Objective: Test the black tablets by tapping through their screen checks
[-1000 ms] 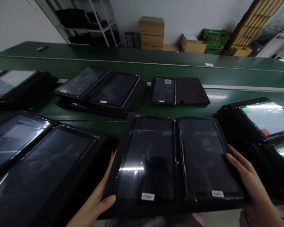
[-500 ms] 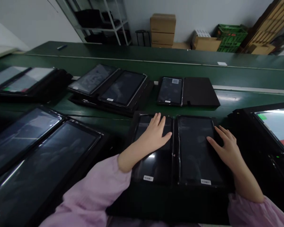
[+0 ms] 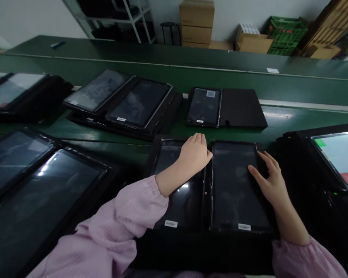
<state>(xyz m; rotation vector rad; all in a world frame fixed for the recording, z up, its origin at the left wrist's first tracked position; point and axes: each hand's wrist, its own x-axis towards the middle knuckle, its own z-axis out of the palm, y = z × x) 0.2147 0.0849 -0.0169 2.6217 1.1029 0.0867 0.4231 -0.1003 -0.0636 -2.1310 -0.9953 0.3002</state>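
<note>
Dark screens (image 3: 236, 185), two side by side on black backing, lie at the near middle of the green table (image 3: 226, 79). Each bears a white barcode label (image 3: 171, 223) by its near edge, the print too fine to read from where I stand. The left hand (image 3: 195, 152) is over the far part of the left one, fingers curled in; I can't tell whether it grips anything. The right hand (image 3: 269, 177) is spread wide, thumb over the right one, fingers at its right edge.

To the left lies another dark pair (image 3: 66, 185); to the right, a pale screen (image 3: 340, 154) has a green patch and a red patch along its left side.

Farther back, a labelled stack (image 3: 139, 104) sits left of a smaller screen (image 3: 203, 108) bearing a square code sticker (image 3: 210, 94), beside a black panel (image 3: 243, 108).

Beyond the table, cartons (image 3: 196, 23) stand piled, their marks illegible; an open box (image 3: 253, 41) holds white items (image 3: 248, 28), and to its right sits a green crate (image 3: 284, 34).
</note>
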